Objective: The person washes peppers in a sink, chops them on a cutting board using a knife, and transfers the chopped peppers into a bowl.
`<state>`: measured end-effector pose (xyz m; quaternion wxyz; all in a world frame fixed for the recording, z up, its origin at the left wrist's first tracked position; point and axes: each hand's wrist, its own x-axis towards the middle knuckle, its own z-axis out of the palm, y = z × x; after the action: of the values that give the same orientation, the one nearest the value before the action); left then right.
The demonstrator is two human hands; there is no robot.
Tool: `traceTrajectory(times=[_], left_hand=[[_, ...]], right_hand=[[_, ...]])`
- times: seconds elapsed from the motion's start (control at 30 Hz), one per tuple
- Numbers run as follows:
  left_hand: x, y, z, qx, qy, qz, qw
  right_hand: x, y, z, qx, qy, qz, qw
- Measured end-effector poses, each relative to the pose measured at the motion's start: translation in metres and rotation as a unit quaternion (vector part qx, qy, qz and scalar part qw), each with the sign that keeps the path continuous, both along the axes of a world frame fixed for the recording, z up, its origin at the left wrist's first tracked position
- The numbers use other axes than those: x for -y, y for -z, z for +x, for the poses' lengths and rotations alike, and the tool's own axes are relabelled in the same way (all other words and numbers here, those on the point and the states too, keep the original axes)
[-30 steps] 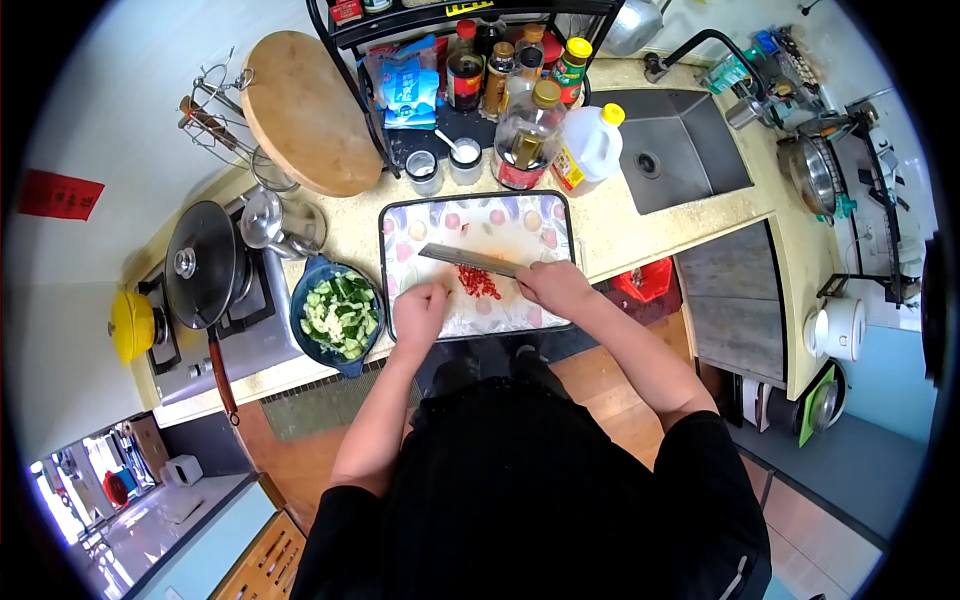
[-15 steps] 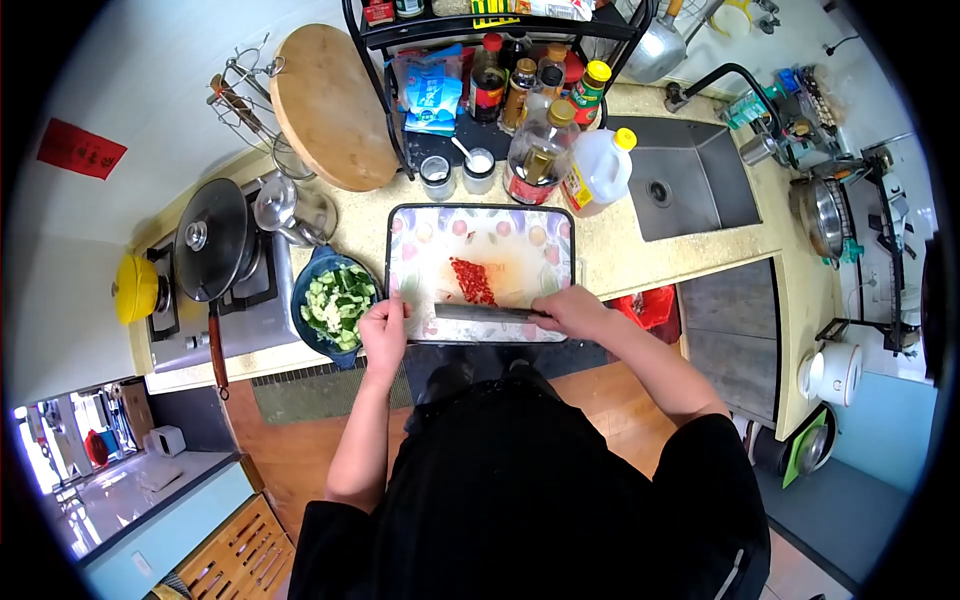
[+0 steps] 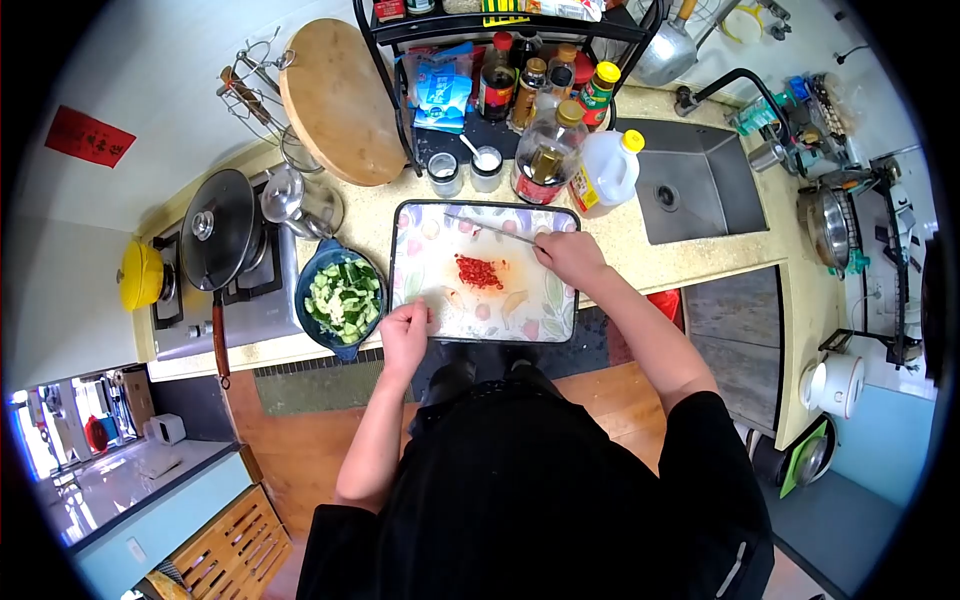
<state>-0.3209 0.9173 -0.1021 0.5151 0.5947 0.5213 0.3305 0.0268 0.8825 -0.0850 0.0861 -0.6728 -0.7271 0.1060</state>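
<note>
My right hand (image 3: 572,258) is closed round the handle of a kitchen knife (image 3: 490,229). The blade points left over the far part of a floral cutting board (image 3: 430,255) with a dark rim, its thin edge-on side showing. Chopped red chili (image 3: 480,271) lies in a small heap mid-board, nearer me than the blade. At the board's near left corner my left hand (image 3: 405,333) is curled closed; whatever its fingers may hold is hidden. Left of the board stands a blue bowl (image 3: 312,330) of cut cucumber (image 3: 343,300), with pale chopped bits on top.
Two glass jars (image 3: 445,178), a big jar (image 3: 550,165) and a yellow-capped jug (image 3: 607,175) line the board's far side, below a black rack (image 3: 400,110). A lidded wok (image 3: 218,225) sits on the stove at left; the sink (image 3: 690,185) is at right.
The knife has gone from the board's near edge to its far part, blade now angled. The chili heap is more compact. My left hand has shifted right, onto the board's near corner.
</note>
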Motion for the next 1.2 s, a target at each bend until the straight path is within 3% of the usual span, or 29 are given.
traceTrajectory(times=[0.27, 0.37, 0.47, 0.57, 0.67, 0.77, 0.87, 0.97, 1.07, 1.1, 1.2], left_hand=[[-0.003, -0.003, 0.005, -0.023, 0.006, 0.008, 1.0], [-0.006, -0.003, 0.021, -0.14, 0.059, 0.133, 0.979], [-0.024, 0.003, 0.055, -0.226, 0.105, 0.327, 0.912], [-0.038, 0.007, 0.078, -0.268, 0.155, 0.351, 0.884], [-0.038, 0.001, 0.083, -0.347, 0.224, 0.262, 0.872], [-0.032, -0.002, 0.084, -0.335, 0.231, 0.267, 0.874], [-0.032, 0.008, 0.081, -0.252, 0.155, 0.404, 0.866], [-0.035, -0.004, 0.068, -0.345, 0.247, 0.273, 0.863], [-0.042, -0.012, 0.064, -0.303, 0.226, 0.277, 0.883], [-0.046, -0.014, 0.066, -0.27, 0.172, 0.327, 0.889], [-0.048, -0.034, 0.063, -0.247, 0.138, 0.251, 0.926]], right_hand=[[0.019, -0.003, -0.026, 0.044, -0.101, -0.036, 0.993], [0.047, -0.01, -0.041, -0.048, 0.041, 0.003, 0.998], [0.059, -0.013, -0.05, -0.114, 0.147, -0.008, 0.983], [0.067, -0.015, -0.055, -0.133, 0.18, -0.019, 0.974], [0.07, -0.014, -0.056, -0.143, 0.173, -0.014, 0.974], [0.073, -0.015, -0.059, -0.13, 0.163, -0.008, 0.978], [0.071, -0.013, -0.06, -0.117, 0.171, 0.011, 0.978], [0.068, -0.007, -0.057, -0.104, 0.188, 0.027, 0.976], [0.063, -0.001, -0.055, -0.084, 0.186, 0.021, 0.979], [0.061, 0.005, -0.061, -0.071, 0.181, 0.012, 0.981], [0.059, 0.005, -0.082, -0.078, 0.173, -0.023, 0.982]])
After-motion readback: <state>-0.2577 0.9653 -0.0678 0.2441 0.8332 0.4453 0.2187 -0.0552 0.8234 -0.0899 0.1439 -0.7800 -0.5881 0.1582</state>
